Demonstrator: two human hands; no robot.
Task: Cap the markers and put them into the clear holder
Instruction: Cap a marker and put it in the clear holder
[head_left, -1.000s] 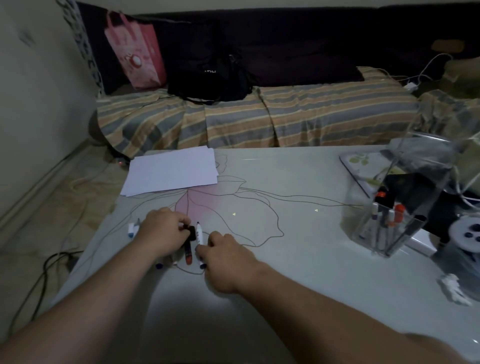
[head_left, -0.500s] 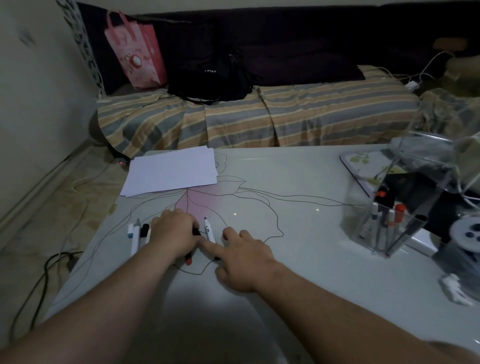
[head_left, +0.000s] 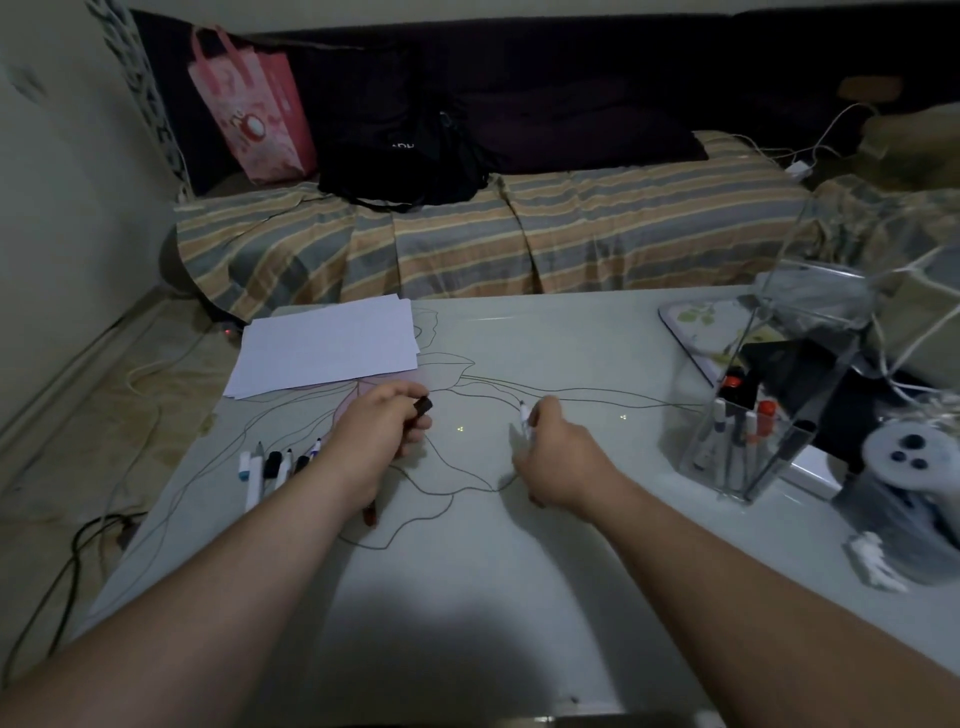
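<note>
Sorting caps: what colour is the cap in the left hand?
Black cap, held by the left hand; head view.

Glossy tabletop, clear plastic, matt paper

The tabletop (head_left: 519, 597) looks smooth and glossy; the clear holder (head_left: 748, 457) is transparent plastic; paper sheets (head_left: 327, 348) matt; sofa cover (head_left: 519, 244) striped cloth.

Views: one, the head camera.
Position: above the near edge of the surface (head_left: 519, 597).
Facing: forward and down, toward 12 o'clock.
Nearness: close, forearms filling the lower frame.
Reach: striped couch (head_left: 519, 244) at 12 o'clock, floor (head_left: 104, 415) at 9 o'clock.
</note>
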